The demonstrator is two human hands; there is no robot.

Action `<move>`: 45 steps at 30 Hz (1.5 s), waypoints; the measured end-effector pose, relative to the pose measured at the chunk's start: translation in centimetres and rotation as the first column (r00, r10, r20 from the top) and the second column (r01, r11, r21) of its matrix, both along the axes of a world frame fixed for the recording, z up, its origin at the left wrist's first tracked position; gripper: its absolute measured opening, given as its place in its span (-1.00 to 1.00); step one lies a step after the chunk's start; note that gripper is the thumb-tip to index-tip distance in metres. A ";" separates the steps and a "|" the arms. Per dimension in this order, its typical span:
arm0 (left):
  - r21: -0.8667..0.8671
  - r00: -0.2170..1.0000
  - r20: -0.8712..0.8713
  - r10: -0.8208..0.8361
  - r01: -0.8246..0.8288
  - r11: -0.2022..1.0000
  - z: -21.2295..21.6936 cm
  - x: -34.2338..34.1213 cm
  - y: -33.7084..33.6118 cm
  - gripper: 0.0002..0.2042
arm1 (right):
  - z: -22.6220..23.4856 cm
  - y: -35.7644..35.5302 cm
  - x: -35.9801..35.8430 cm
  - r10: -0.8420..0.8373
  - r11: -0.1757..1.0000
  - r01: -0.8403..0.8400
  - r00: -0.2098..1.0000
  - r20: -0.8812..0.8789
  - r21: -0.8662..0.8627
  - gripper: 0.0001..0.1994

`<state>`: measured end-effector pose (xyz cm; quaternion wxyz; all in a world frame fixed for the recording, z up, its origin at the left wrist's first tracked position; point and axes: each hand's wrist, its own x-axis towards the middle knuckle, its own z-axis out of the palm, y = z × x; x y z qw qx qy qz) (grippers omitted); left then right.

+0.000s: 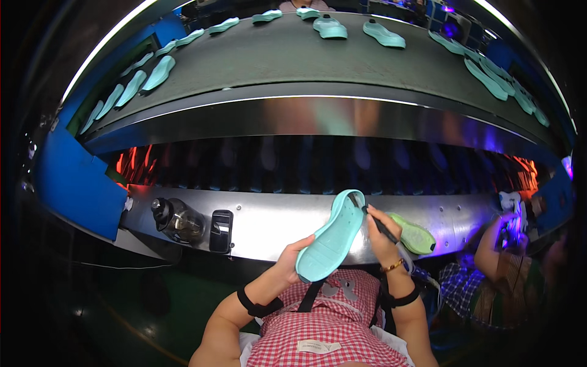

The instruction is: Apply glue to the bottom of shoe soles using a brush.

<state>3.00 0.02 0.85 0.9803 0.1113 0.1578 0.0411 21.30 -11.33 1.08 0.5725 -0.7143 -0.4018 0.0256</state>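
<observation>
In my left hand (288, 259) is a light turquoise shoe sole (330, 241), gripped near its lower end and tilted with its hollow inner side facing up. My right hand (383, 237) is closed round a slim black-handled brush (383, 227). The brush's tip lies at the inside of the sole's upper end, by the raised rim. To the right of my right hand, a pale green sole-shaped piece (413, 235) with a dark end rests on the metal ledge.
A metal ledge (263, 223) spans the front, with a dark bottle (177, 220) and a black phone-like object (221, 231) on its left. Beyond runs a grey conveyor belt (263, 64) carrying several turquoise soles (384, 34). Another person's arm (487, 248) is at right.
</observation>
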 end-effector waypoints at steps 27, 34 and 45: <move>0.481 0.524 0.827 -0.203 -0.847 -0.227 19.9 -1.0 6.1 -0.89 | -2.4 -3.5 -1.3 0.273 0.953 -0.033 0.535 -0.800 0.302 -0.81; 0.013 0.224 0.735 -0.640 -0.949 -0.316 21.8 -6.4 3.3 -0.76 | -3.8 -3.5 -1.7 0.057 0.975 -0.124 0.942 -0.332 -0.185 -0.64; -0.234 -0.001 0.949 -0.315 -0.672 -0.702 22.2 -8.1 0.2 -0.85 | -1.2 1.0 -3.8 0.145 0.981 -0.195 0.713 -0.686 0.006 -0.68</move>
